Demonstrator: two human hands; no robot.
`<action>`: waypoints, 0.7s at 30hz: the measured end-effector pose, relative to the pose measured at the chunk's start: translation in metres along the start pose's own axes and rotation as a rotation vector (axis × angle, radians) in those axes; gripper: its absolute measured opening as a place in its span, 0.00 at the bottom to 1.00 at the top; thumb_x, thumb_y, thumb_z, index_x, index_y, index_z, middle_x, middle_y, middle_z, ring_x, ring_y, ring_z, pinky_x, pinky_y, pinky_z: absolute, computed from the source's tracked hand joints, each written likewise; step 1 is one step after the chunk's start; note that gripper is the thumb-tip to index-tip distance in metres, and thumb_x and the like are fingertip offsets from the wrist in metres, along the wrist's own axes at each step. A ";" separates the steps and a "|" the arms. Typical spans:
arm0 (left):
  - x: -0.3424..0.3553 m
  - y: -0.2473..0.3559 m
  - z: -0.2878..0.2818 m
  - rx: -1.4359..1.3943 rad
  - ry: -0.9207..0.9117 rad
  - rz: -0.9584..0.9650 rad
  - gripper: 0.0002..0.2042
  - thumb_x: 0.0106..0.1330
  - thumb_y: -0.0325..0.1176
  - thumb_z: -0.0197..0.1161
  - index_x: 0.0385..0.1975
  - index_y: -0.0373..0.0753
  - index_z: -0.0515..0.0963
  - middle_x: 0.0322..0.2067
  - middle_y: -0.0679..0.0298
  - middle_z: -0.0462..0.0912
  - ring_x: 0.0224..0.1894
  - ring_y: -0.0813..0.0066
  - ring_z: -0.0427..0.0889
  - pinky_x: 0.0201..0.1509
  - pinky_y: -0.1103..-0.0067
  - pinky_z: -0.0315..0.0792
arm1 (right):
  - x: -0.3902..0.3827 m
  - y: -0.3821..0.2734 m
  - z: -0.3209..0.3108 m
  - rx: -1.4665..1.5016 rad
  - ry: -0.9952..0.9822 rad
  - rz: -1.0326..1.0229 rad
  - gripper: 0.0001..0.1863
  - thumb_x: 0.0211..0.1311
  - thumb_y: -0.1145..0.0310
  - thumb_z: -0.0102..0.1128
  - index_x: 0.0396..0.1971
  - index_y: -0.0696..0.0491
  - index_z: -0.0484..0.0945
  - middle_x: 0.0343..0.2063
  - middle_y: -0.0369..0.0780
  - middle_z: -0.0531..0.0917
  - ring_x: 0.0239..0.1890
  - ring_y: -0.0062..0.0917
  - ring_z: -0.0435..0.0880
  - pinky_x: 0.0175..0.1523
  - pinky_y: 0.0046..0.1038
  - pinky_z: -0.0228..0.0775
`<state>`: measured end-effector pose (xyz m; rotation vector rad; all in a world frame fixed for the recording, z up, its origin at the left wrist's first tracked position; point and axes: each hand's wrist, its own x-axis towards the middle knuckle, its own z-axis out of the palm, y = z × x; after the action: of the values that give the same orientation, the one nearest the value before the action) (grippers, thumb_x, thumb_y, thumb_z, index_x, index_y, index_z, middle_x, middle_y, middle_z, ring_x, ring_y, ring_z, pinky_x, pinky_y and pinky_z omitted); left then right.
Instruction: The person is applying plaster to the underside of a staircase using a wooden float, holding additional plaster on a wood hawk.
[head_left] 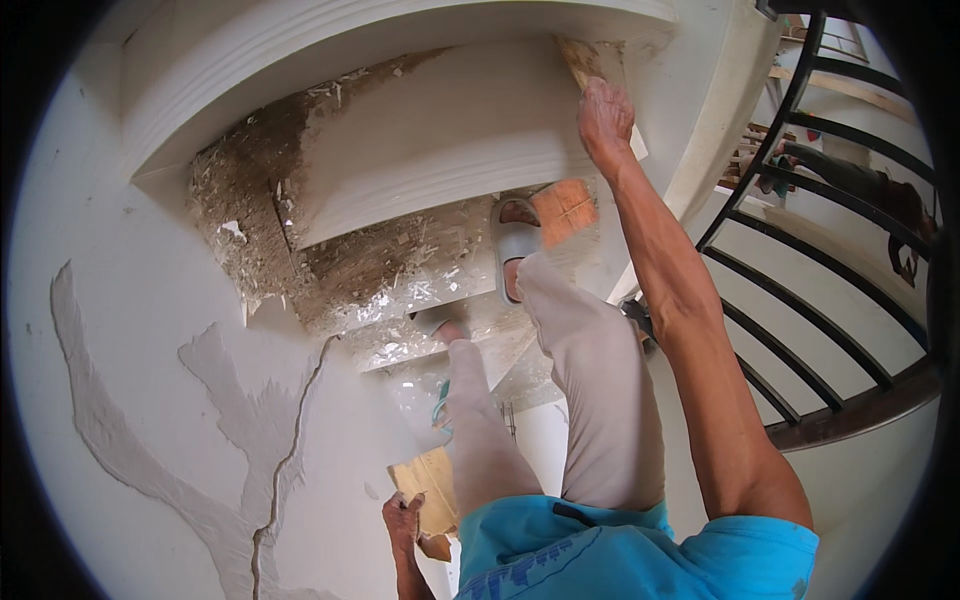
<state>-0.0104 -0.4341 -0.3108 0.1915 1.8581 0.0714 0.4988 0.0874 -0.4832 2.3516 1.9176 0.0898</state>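
My right hand [607, 115] is reached out to the far right corner of a stair step. Its fingers are closed round a thin tan flat piece [575, 60] that stands against the step's right end; whether it is wood or cardboard I cannot tell. Low down beside my left leg, my left hand [403, 520] grips a yellowish-tan flat board [432, 482] with a torn-looking brown lower corner. Between the two hands lie the stairs, with a smooth pale coating [440, 130] over the upper step and dirt with white flakes [250, 190] at its left end.
My sandalled feet stand on lower steps, the right one beside an orange block [567, 210]. A black metal railing [800, 300] runs along the right, with another person [850, 180] beyond it. The left wall [190, 400] has grey patches and a long crack [292, 450].
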 end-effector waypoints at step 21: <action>-0.009 -0.041 0.006 0.143 0.084 -0.004 0.10 0.53 0.30 0.71 0.22 0.33 0.77 0.17 0.70 0.74 0.20 0.82 0.67 0.24 0.78 0.64 | 0.025 -0.124 -0.035 0.259 0.186 -0.564 0.11 0.58 0.76 0.50 0.40 0.49 0.75 0.33 0.40 0.83 0.38 0.35 0.84 0.42 0.37 0.77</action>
<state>-0.0060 -0.4764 -0.3103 0.2876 1.9488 -0.0578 0.3793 0.1384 -0.4633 1.8870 2.7523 0.0130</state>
